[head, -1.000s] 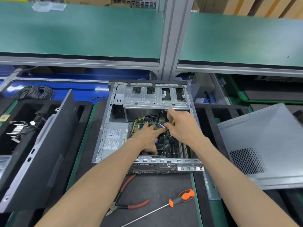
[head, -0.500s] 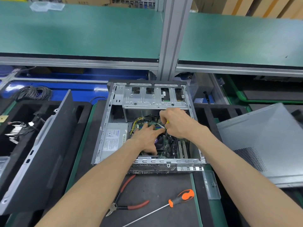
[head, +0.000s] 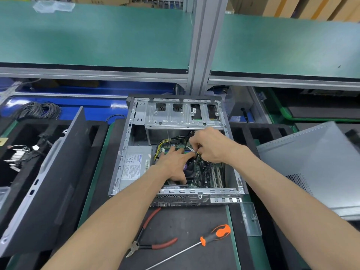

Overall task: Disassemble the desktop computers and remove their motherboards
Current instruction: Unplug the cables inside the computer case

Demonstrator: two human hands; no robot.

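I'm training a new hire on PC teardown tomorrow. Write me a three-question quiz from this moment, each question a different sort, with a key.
1. True or false: the orange-handled screwdriver is in the right hand.
2. Multiple choice: where does the left hand rest? A) on the power supply B) on the motherboard inside the open computer case C) on the red-handled cutters
3. Fill in: the right hand pinches a thin ____ above the board.

Key: 1 false, it lies on the mat in front of the case. 2 B, fingers spread flat. 3 cable.
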